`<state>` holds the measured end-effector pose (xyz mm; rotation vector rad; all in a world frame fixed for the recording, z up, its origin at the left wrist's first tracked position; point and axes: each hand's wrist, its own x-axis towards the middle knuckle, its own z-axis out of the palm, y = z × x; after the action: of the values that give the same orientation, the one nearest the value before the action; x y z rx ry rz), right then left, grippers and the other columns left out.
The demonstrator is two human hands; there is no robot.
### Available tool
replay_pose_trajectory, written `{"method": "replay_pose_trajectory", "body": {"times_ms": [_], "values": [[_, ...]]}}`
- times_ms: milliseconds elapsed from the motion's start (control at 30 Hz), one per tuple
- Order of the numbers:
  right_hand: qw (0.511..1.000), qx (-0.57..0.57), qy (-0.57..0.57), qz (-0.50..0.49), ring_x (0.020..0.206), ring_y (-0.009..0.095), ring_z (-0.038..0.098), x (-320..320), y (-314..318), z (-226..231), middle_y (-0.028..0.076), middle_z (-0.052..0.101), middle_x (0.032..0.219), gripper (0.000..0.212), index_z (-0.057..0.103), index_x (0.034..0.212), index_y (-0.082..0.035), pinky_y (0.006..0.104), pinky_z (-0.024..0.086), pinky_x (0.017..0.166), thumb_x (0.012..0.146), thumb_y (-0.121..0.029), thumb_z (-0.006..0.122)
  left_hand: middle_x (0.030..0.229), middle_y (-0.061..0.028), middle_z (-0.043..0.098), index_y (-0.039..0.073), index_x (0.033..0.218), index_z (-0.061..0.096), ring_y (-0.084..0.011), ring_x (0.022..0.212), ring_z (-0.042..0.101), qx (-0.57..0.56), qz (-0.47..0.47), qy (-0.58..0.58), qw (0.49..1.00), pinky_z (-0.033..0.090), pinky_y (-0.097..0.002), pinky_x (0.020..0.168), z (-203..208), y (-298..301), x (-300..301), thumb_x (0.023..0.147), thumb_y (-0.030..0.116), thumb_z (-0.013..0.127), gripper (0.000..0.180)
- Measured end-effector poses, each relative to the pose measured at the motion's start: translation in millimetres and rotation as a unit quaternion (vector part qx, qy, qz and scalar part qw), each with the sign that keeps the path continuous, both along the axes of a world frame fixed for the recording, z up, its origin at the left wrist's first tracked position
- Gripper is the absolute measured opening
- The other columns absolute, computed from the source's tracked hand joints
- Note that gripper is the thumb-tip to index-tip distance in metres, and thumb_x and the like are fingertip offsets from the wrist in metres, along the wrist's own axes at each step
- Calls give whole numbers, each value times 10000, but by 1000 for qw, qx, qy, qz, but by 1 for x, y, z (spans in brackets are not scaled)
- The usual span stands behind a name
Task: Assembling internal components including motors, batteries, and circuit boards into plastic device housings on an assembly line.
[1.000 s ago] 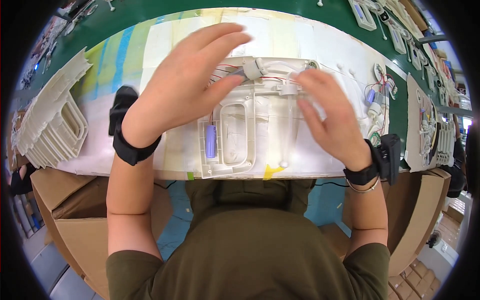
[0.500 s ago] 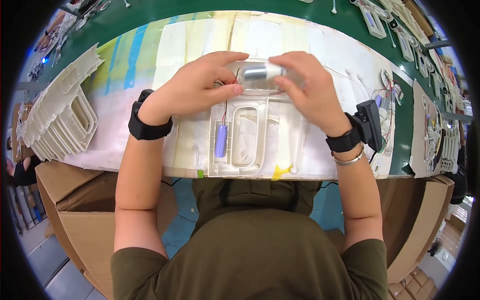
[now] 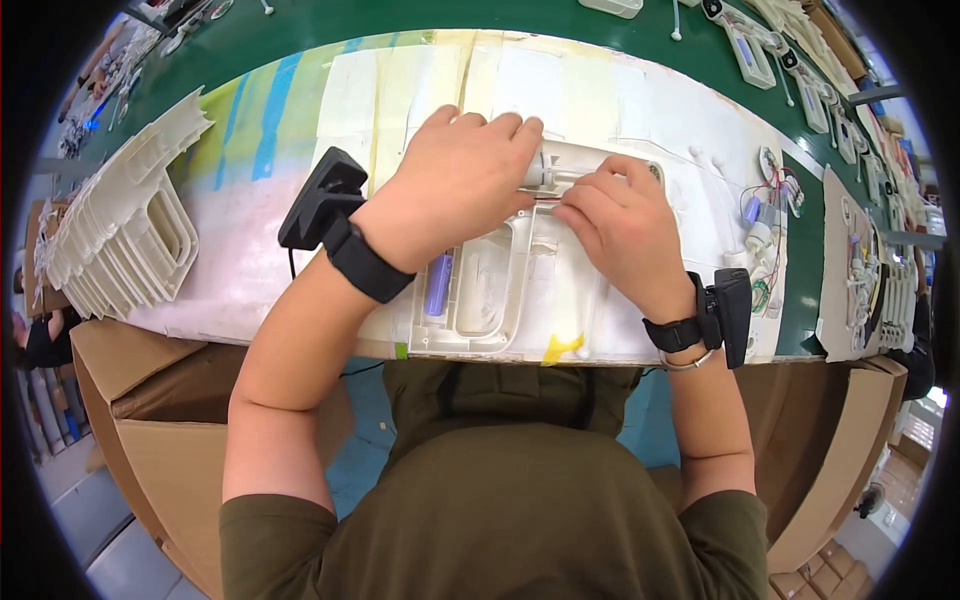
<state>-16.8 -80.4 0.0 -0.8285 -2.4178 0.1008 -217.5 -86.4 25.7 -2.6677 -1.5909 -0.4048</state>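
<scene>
A cream plastic half-shell (image 3: 515, 330) with a looped handle lies near the table's front edge. A purple cylindrical battery (image 3: 438, 284) sits in its left side, partly behind my left wrist. My left hand (image 3: 462, 168) is bent over the shell's upper part, fingers curled on a motor-like cylinder; only its white end (image 3: 538, 172) shows. A thin red wire (image 3: 548, 198) runs between my hands. At its right end, my right hand (image 3: 625, 225) has thumb and fingers drawn together on the wire, resting over the shell's right part.
Stacked cream shells (image 3: 130, 220) stand at the left. Wired parts with a battery (image 3: 752, 208) lie on the right of the covered table. A cardboard sheet with parts (image 3: 850, 270) is farther right. Open cardboard boxes (image 3: 170, 440) flank me below, and assembled units (image 3: 750, 60) sit at the back right.
The cylinder has gone from my right hand's grasp down into the shell's upper part. My left hand has moved right and over it; my right hand has lowered to the wire.
</scene>
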Motion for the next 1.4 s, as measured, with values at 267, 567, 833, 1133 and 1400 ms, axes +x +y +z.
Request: {"method": "replay_pose_trajectory", "body": {"times_ms": [267,567,833,1133,1400], "values": [[998,52,-7,18,826,268,524,-1,4,-8,40,539,738,186,536,705,-77,363,462,721,650,-141,702,898,-109,604,51,1073,544,-318,826,603,-162,-10,38,986,486,-404,699,11,19,8,698,219,713,444],[997,70,-31,-25,835,244,535,-16,45,-13,45,567,764,145,592,762,-76,375,461,724,705,-175,681,1364,-293,348,-18,1267,445,-492,1232,356,-7,94,-58,994,401,-507,938,-12,-53,2,669,436,747,809],[987,-129,97,3,836,295,608,-30,146,62,127,639,895,218,650,887,-24,351,481,753,814,-230,650,1365,-337,303,-41,1286,411,-473,1200,377,-76,161,-54,983,385,-473,970,-13,-57,-53,677,360,725,794],[976,-218,16,-17,853,292,636,-62,393,25,172,669,879,331,674,914,-11,355,497,764,806,-323,645,1283,-318,417,-54,1258,431,-446,1015,497,-11,249,-86,965,425,-483,847,-20,-98,-48,603,317,753,819],[940,-118,-118,-298,1129,377,523,-126,508,-37,227,542,1230,501,463,1303,-86,423,405,972,911,-396,460,1324,-379,346,-66,1303,348,-504,1108,452,-53,339,-39,939,378,-531,913,-38,-120,-65,607,401,720,917]]}}
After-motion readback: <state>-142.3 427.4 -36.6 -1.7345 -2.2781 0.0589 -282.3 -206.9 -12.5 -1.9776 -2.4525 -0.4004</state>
